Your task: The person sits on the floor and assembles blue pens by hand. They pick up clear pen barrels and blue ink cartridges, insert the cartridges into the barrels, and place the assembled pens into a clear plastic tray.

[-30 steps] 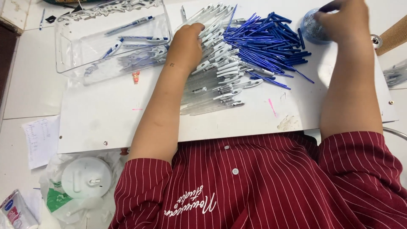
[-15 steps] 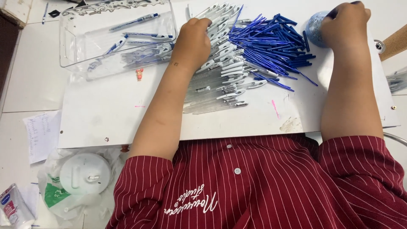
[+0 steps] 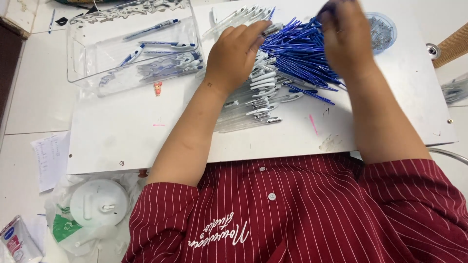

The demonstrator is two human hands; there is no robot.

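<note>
White board [image 3: 122, 141] across the person's lap, pale floor tiles all round it, and both bare hands are up at the twelve o'clock end of the work. Left hand [image 3: 234, 53] lies knuckles-up on the heap of clear pen barrels [image 3: 253, 104], fingers curled loosely over the white clips; whether it pinches one barrel I cannot tell. Right hand [image 3: 347, 41] is a blur over the pile of blue refills [image 3: 297, 58], fingers bent downward into it, grip hidden. At one o'clock, touching that pile's far edge, sits a small round dish of tiny parts [image 3: 385, 30]. Over at ten o'clock a clear plastic tray [image 3: 80, 58] holds a few finished pens [image 3: 165, 65].

To my eye the trick is lifting a single refill cleanly, tip kept forward, while the other hand steadies one barrel so the heaps don't slide together. A rushed grab would likely drag several.
</note>
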